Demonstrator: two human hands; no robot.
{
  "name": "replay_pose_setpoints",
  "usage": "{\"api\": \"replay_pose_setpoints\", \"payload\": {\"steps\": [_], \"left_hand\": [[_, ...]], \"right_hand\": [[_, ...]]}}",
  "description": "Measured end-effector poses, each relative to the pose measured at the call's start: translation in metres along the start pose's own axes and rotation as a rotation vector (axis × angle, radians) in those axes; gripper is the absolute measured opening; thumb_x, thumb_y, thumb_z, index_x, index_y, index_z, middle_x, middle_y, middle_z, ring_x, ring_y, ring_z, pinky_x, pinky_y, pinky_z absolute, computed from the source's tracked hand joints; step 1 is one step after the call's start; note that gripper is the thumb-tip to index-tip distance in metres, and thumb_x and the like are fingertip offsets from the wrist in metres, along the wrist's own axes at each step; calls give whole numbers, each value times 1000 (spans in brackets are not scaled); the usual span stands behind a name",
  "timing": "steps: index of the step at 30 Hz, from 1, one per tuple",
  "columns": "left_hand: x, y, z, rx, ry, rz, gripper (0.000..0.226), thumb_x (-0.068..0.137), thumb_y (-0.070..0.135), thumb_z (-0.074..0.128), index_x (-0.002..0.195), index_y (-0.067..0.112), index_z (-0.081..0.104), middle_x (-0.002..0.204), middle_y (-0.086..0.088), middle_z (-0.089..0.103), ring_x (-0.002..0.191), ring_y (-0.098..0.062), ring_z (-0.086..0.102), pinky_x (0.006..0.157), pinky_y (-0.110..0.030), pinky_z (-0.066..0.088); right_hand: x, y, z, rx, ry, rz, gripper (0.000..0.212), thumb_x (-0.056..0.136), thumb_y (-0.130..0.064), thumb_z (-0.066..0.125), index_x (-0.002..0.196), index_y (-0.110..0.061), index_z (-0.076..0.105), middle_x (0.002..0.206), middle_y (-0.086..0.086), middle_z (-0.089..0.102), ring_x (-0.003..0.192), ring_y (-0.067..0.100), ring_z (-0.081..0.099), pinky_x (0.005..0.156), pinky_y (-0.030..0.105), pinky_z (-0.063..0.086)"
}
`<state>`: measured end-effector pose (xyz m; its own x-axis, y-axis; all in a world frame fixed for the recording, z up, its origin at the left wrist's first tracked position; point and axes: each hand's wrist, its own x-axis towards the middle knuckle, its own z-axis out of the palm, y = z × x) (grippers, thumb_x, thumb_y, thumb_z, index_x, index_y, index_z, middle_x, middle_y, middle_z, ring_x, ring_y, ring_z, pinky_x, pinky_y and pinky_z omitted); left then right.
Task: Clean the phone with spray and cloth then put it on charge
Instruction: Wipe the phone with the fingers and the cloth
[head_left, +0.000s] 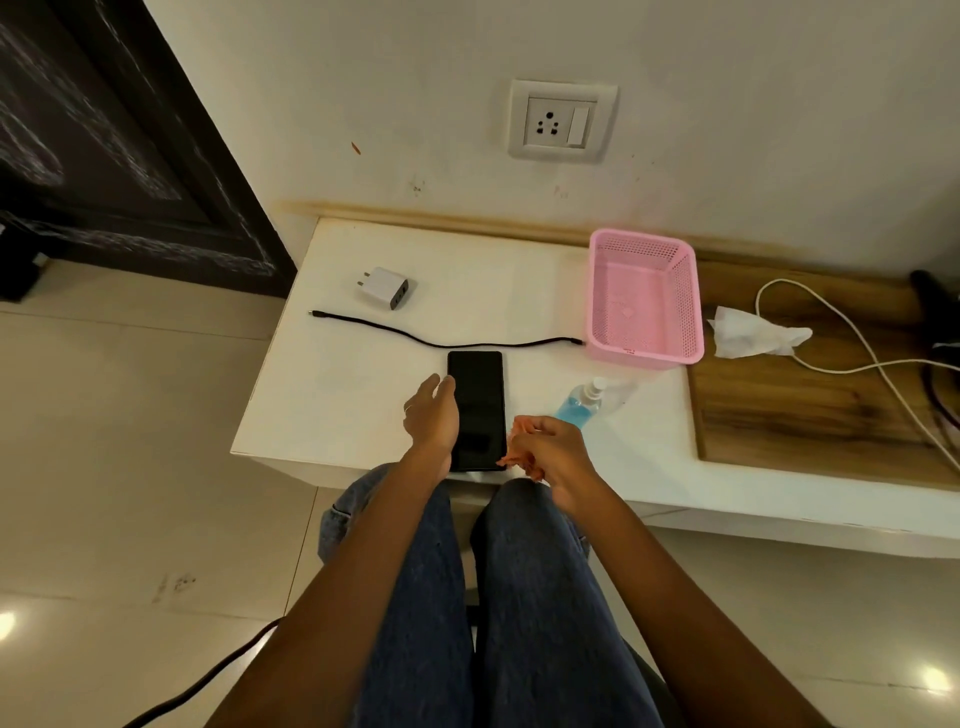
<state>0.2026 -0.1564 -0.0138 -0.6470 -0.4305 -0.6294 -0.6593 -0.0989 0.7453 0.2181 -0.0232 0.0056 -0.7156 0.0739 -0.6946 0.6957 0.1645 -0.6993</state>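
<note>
A black phone lies face up near the front edge of the white table. My left hand rests against the phone's left edge, fingers apart. My right hand is closed on an orange cloth just right of the phone's near end. A spray bottle with blue liquid lies on its side to the right of the phone. A white charger adapter and a black cable lie behind the phone. A wall socket is above the table.
A pink mesh basket stands at the table's back right. Beyond it, a wooden surface holds a crumpled white tissue and a white cable. A dark door is at the left.
</note>
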Motion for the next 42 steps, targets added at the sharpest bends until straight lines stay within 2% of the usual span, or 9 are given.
{"api": "replay_pose_setpoints", "payload": {"steps": [3, 7, 9, 11, 16, 23, 27, 34, 42], "left_hand": [[-26, 4, -2, -28, -8, 135, 39, 97, 31, 45, 134, 20, 47, 138, -4, 46, 121, -19, 46, 88, -25, 35], [-65, 7, -5, 0, -364, 112, 38, 93, 34, 53, 126, 14, 54, 119, -4, 63, 105, -19, 61, 90, -29, 47], [-77, 6, -6, 27, -535, 43, 39, 89, 38, 59, 119, 13, 60, 111, -7, 67, 102, -21, 65, 93, -33, 50], [-85, 4, -8, -8, -596, 16, 38, 84, 33, 66, 114, 9, 63, 107, -11, 70, 99, -21, 68, 91, -33, 53], [-89, 8, -7, 34, -595, 86, 35, 74, 20, 77, 105, 10, 65, 105, -14, 71, 98, -25, 68, 89, -38, 55], [-97, 13, 0, -33, -638, 107, 18, 75, 13, 77, 91, 17, 69, 79, -4, 73, 70, -9, 69, 59, -18, 53], [-100, 16, 4, -51, -584, 132, 18, 76, 16, 76, 93, 15, 69, 85, -5, 72, 74, -13, 70, 63, -21, 55], [-116, 3, 39, 12, -542, 165, 21, 80, 17, 73, 99, 11, 66, 89, -3, 69, 73, -13, 67, 63, -19, 58], [-115, -16, 93, 104, -458, 86, 5, 89, 20, 63, 92, 18, 59, 93, -1, 65, 73, -9, 64, 58, -12, 47]], "right_hand": [[-17, -3, -13, 113, -44, -32, 28, 88, -11, 62, 115, -8, 55, 96, 7, 61, 84, 17, 61, 80, 29, 53], [-37, 1, -26, 177, -23, -179, 26, 84, -13, 67, 109, -18, 61, 99, 1, 65, 92, 17, 64, 80, 29, 55], [-45, 1, -29, 213, 17, -237, 15, 81, -16, 70, 95, -22, 66, 93, -2, 69, 86, 15, 67, 75, 28, 57], [-50, 1, -33, 248, 48, -264, 11, 79, -17, 71, 88, -23, 67, 89, -1, 70, 82, 15, 68, 72, 27, 58], [-56, 1, -45, 237, 44, -250, 13, 81, -19, 69, 88, -26, 61, 92, -1, 65, 85, 17, 65, 74, 28, 55], [-62, -2, -72, 372, -117, -156, 32, 76, -13, 72, 106, -12, 60, 107, 8, 65, 95, 26, 65, 84, 39, 55], [-65, 0, -98, 468, -198, -161, 31, 66, -17, 72, 95, -11, 66, 102, 10, 70, 92, 26, 69, 67, 29, 59], [-58, 13, -131, 341, 55, -220, 14, 76, -5, 71, 88, -10, 67, 93, 6, 69, 83, 21, 68, 60, 24, 57], [-16, 22, -140, 59, 337, -281, 27, 84, 1, 63, 111, 1, 62, 107, 14, 65, 93, 26, 62, 80, 35, 53]]}}
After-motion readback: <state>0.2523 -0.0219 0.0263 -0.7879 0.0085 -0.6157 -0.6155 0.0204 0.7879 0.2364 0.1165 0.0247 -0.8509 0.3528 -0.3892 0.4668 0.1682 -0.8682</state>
